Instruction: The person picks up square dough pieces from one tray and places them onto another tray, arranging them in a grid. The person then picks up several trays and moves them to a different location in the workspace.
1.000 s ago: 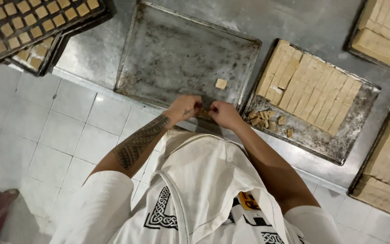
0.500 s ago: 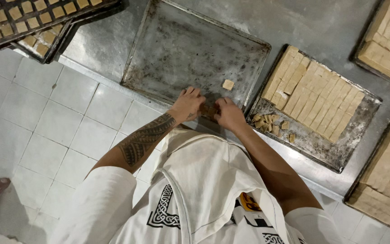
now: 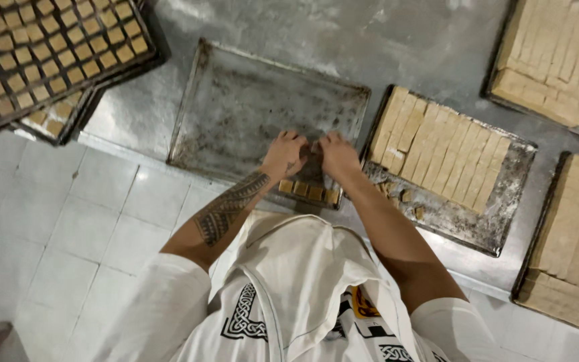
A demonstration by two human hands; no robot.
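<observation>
Can't see what both hands are pinching, fingers cover it. Dough trays at 1 and 4 o'clock run off-frame.

Counting here: two hands, four small dough squares lined up on one near-bare baking tray, three trays of cut dough strips, two stacked trays of squares.

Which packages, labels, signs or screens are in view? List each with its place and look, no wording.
None on the metal table or the baking trays.
Only printing: black knot emblems and a yellow-orange patch on the person's white shirt, bottom centre.
</observation>
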